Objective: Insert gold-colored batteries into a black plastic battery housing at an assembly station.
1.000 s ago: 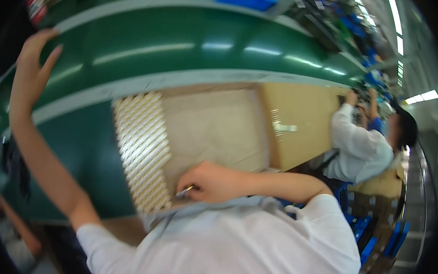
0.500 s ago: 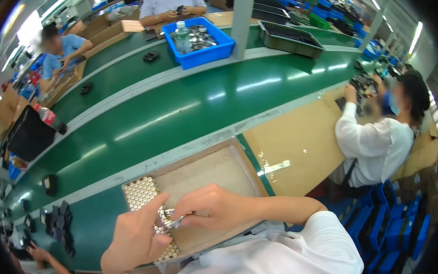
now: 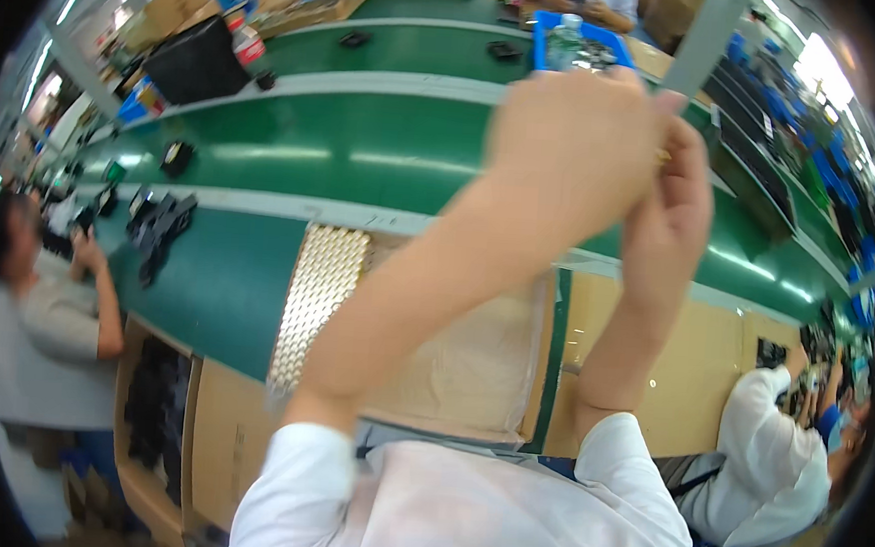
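Both my hands are raised together above the far side of the green conveyor bench. My left hand point(image 3: 574, 131), blurred and seen from the back, is closed, with its fingertips hidden. Against it, my right hand point(image 3: 671, 193) has its fingers curled in a pinch, and a tiny gold-coloured bit shows there; what it belongs to cannot be made out. Below my left forearm lies a shallow cardboard box point(image 3: 461, 375). Tight rows of small round, shiny-ended cylinders point(image 3: 316, 291) fill its left part, and brown lining shows on the right.
Black plastic parts point(image 3: 160, 221) lie left on the green surface point(image 3: 221, 290). A blue bin point(image 3: 612, 49) with a clear bottle stands behind my hands. Tan board point(image 3: 692, 374) covers the bench at right. Co-workers sit at left, right and across; a carton point(image 3: 187, 439) stands lower left.
My hands have risen from the cylinders in the box, up and forward over the green bench, still close together. The view has turned left, bringing the left co-worker and carton into sight.
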`<state>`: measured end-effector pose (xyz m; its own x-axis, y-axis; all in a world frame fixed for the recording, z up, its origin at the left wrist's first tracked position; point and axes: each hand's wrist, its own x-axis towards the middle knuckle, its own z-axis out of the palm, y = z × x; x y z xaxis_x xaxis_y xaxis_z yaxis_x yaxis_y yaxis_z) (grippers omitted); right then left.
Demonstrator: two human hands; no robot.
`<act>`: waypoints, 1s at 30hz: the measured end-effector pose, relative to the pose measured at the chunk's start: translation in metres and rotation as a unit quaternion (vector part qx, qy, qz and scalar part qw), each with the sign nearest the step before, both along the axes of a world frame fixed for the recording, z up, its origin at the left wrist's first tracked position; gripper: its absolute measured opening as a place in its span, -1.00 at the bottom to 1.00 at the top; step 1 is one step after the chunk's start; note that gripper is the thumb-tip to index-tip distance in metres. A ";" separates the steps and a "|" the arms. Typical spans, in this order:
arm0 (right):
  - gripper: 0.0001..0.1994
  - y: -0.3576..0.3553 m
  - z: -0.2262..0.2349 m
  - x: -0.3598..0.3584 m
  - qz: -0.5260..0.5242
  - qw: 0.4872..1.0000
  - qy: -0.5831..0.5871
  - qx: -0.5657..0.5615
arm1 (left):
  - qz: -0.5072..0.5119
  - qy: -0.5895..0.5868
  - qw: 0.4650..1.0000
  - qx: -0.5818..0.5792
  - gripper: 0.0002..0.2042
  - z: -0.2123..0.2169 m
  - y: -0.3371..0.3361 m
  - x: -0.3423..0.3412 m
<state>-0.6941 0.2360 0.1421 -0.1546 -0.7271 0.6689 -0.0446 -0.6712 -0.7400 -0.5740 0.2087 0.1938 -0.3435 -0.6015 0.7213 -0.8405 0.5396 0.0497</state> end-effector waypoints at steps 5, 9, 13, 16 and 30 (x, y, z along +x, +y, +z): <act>-0.62 -0.018 0.003 -0.048 0.025 0.984 -0.101 0.142 | -0.057 0.117 0.991 0.010 -0.86 -0.020 -0.021 -0.047; -0.65 -0.027 -0.003 -0.053 0.089 0.984 -0.117 0.099 | -0.060 0.093 0.992 -0.059 -0.93 -0.040 -0.040 -0.055; -0.65 -0.034 -0.010 -0.037 0.109 0.987 -0.068 0.093 | -0.145 0.236 0.959 -0.060 -0.79 -0.063 -0.055 -0.038; -0.53 -0.037 -0.006 -0.025 0.041 0.986 0.072 0.143 | -0.201 0.335 0.913 0.118 -0.74 -0.071 -0.057 -0.028; -0.51 0.088 -0.075 -0.119 0.015 0.731 0.519 0.443 | -0.164 0.337 0.904 0.205 -0.74 -0.100 -0.115 0.005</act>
